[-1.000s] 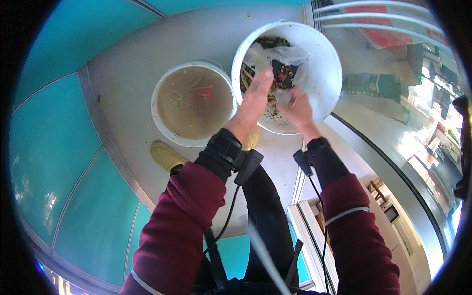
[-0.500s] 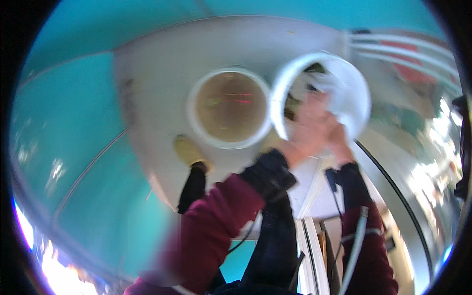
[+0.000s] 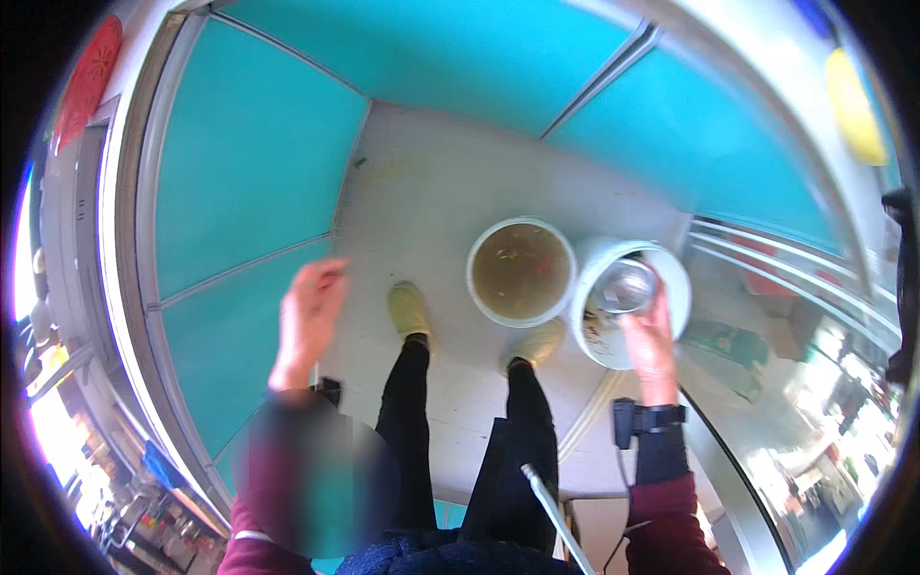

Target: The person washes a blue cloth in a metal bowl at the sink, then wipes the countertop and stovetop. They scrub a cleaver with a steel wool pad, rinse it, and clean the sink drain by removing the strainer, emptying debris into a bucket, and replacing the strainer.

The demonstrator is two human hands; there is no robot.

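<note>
My right hand [image 3: 649,337] grips a small, shiny round bowl [image 3: 626,286] over the mouth of a white bucket [image 3: 678,321]. Brownish and dark green scraps [image 3: 596,335] lie inside that bucket, partly hidden by the hand and the bowl. My left hand [image 3: 311,311] is raised away to the left, fingers loosely bent and somewhat apart, with nothing visible in it. Beside the white bucket stands a second pale bucket [image 3: 471,278], filled with murky brown water [image 3: 522,272] that has small bits floating in it.
My feet, in yellowish shoes [image 3: 409,311], are on the grey floor [image 3: 412,182] close to the buckets. Turquoise panels [image 3: 259,144] enclose the far and left sides. White rails [image 3: 786,273] and a glass pane stand at the right.
Both hands were together in the white bucket; my left hand has withdrawn to the left. My right hand now shows holding the bowl. The view has shifted, showing more of the left side.
</note>
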